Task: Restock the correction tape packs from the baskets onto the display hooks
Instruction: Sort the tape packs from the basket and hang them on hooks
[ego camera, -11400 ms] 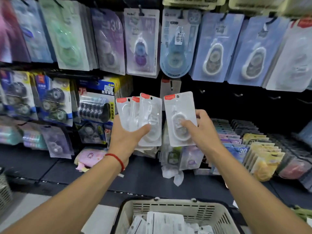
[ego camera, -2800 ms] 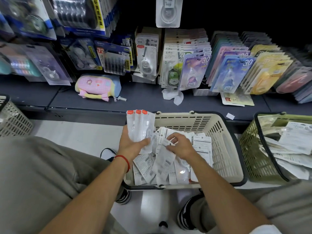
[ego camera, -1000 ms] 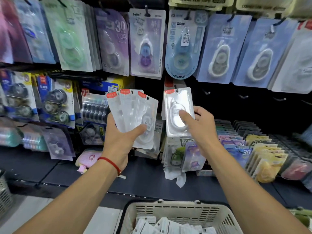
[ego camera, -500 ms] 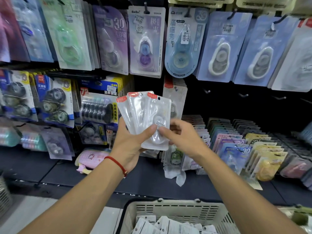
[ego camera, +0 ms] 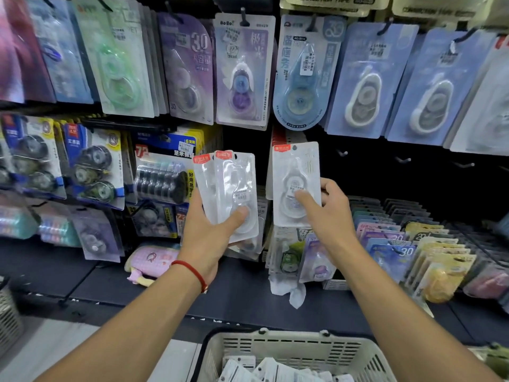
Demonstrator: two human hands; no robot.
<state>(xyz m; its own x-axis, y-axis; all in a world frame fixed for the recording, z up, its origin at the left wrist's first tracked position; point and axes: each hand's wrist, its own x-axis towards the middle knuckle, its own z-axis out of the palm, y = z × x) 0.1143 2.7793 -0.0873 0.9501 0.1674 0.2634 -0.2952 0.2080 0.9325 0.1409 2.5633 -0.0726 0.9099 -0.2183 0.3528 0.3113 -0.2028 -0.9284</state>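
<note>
While a fanned stack of clear correction tape packs (ego camera: pixel 230 188) is gripped in the left hand (ego camera: pixel 205 238), with the thumb pressed across the front of the nearest pack and the fingers curled behind, a single pack (ego camera: pixel 296 183) is pinched in the right hand (ego camera: pixel 329 213). That single pack is held upright, its lower part covered by the thumb in front and the fingers wrapped round its right edge, so that most of it stands above the hand. Its red-labelled top with the hang hole is raised in front of the dark display panel, just below a blue hanging pack (ego camera: pixel 301 75); whether the hole is on a hook cannot be told. Bare hooks (ego camera: pixel 343 153) are seen to the right of it. A red cord bracelet (ego camera: pixel 192 272) is worn on the left wrist. Below the arms, a beige basket (ego camera: pixel 289 347) holding more packs is seen at the bottom edge.
</note>
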